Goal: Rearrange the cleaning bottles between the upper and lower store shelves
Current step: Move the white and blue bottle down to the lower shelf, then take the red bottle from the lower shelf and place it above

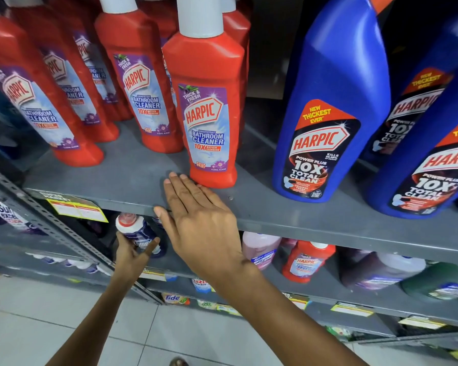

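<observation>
Several red Harpic bathroom cleaner bottles stand on the upper grey shelf (132, 178); the nearest red bottle (209, 101) is at the front edge. My right hand (196, 220) lies flat and open on that shelf edge, fingertips just left of the bottle's base. Large blue Harpic bottles (331, 107) stand to the right. Below, my left hand (132, 249) grips a small dark blue bottle with a white and red cap (132, 228) just under the upper shelf, at the lower shelf's (315, 291) left part.
The lower shelf holds a pink bottle (259, 249), a small red Harpic bottle (304, 260) and dark containers (381, 270) to the right. A perforated metal upright (50, 225) runs at the left. Yellow price tags (77, 210) hang on shelf edges. White tiled floor (50, 326) is below.
</observation>
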